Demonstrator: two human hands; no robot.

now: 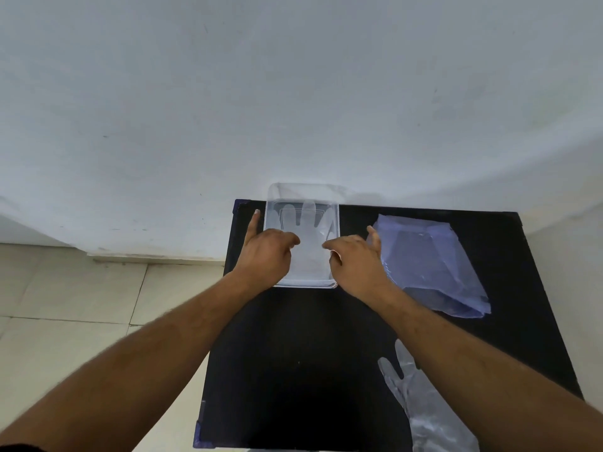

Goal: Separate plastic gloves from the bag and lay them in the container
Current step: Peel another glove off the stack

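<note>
At the left of the dark tabletop (293,353), just above the middle of the frame, the left hand (267,252) rests on the near left corner of the clear container (336,203). Its forefinger points up along the container's outer left wall, while the thumb reaches inward over the tray; the other fingers (253,223) are loosely spread and clamp nothing that can be seen.

Inside the container lies a thin plastic glove (303,223), its finger shapes pointing to the far rim and its cuff toward the near edge. It looks nearly weightless, limp and slick, the kind of film that clings to skin and lifts with any draught, so it is best pressed flat with open pads, not pinched.

To the right of centre, the right hand (355,262) sits at the container's near right corner, thumb turned inward toward the glove, fingers apart; whether a fold of film is caught under them cannot be told.

Just beside that hand, in the right of the frame, the bluish bag (434,265) lies crumpled and soft on the tabletop. It would likely slide if tugged one-handed, so holding its mouth while drawing out one cuff seems wise.

At the lower right, a second glove (424,415) lies flat on the tabletop, partly under the right forearm. Its cuff, the widest and plainest edge, would be the natural place to take hold.
</note>
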